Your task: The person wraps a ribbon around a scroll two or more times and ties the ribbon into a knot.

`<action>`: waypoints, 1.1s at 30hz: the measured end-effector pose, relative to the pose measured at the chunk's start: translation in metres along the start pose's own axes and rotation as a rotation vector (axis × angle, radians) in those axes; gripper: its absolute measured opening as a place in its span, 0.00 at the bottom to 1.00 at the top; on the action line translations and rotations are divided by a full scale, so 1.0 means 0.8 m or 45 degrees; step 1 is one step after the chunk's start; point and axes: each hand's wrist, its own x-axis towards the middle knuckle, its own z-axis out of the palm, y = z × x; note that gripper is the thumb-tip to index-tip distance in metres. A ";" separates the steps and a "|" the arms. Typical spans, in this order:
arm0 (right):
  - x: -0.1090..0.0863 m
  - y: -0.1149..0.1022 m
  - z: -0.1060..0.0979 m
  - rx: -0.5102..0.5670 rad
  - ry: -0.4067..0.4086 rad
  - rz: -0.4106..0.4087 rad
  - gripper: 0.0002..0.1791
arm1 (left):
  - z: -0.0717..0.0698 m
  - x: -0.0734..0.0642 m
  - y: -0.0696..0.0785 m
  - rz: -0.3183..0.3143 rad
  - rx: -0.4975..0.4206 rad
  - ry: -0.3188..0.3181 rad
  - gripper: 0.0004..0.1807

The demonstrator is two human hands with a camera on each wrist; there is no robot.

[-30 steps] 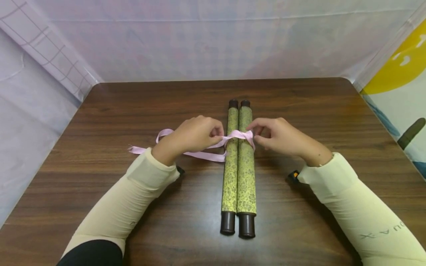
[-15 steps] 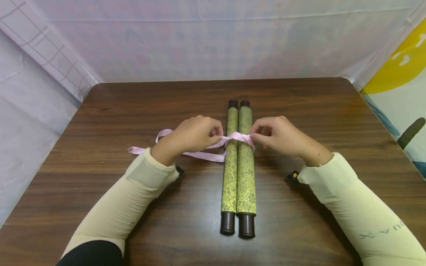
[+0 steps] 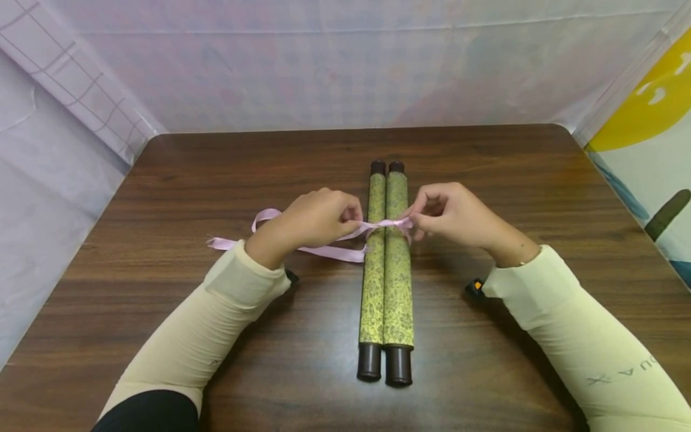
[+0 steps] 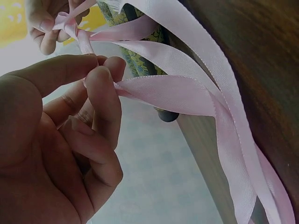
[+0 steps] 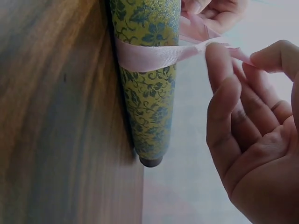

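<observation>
Two hanging scrolls lie side by side in the head view, the left scroll (image 3: pixel 373 288) and the slightly thicker right scroll (image 3: pixel 398 288), both yellow-green with a floral pattern and dark end knobs. A pink ribbon (image 3: pixel 385 223) crosses over them and loops round the right scroll (image 5: pixel 152 93), as the right wrist view shows. Left of the scrolls, my left hand (image 3: pixel 321 219) pinches the ribbon (image 4: pixel 163 93) between thumb and fingertips. At the right side, my right hand (image 3: pixel 450 213) holds the twisted ribbon between thumb and fingers. Loose ribbon tails trail left under my left wrist.
The scrolls rest on a brown wood-grain table (image 3: pixel 216 180). A pale curtain (image 3: pixel 335 66) hangs behind its far edge. At the right hangs a cloth with a yellow print (image 3: pixel 642 108). Small dark devices show beside both cuffs.
My right hand has closed on the ribbon at the right scroll and lifted slightly. The ribbon across the scrolls is now narrower and straighter. My left hand has stayed in place.
</observation>
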 end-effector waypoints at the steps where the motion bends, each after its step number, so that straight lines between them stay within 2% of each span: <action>1: 0.000 0.001 0.000 0.018 -0.003 0.003 0.03 | 0.000 0.000 0.000 0.001 -0.001 0.000 0.07; 8: 0.002 0.004 0.001 0.088 0.009 0.004 0.03 | 0.000 0.000 0.001 -0.001 0.009 -0.007 0.08; 14: 0.003 0.002 0.002 -0.048 0.048 0.104 0.04 | 0.000 0.000 0.001 -0.005 0.015 -0.001 0.08; 17: 0.003 0.001 0.002 -0.152 0.012 0.143 0.06 | 0.000 0.000 0.001 -0.007 0.019 0.002 0.07; 21: 0.004 0.001 0.001 -0.249 -0.056 0.174 0.12 | 0.001 0.000 0.001 -0.006 0.017 0.002 0.07; 24: 0.004 0.004 0.002 -0.282 -0.082 0.187 0.13 | 0.001 0.001 0.001 -0.005 0.017 -0.002 0.08; 28: 0.005 0.005 0.003 -0.298 -0.091 0.177 0.08 | 0.002 0.001 0.000 -0.002 0.022 -0.002 0.08; 33: 0.004 0.006 0.002 -0.275 -0.022 0.188 0.05 | 0.001 0.001 0.000 0.001 0.018 0.002 0.08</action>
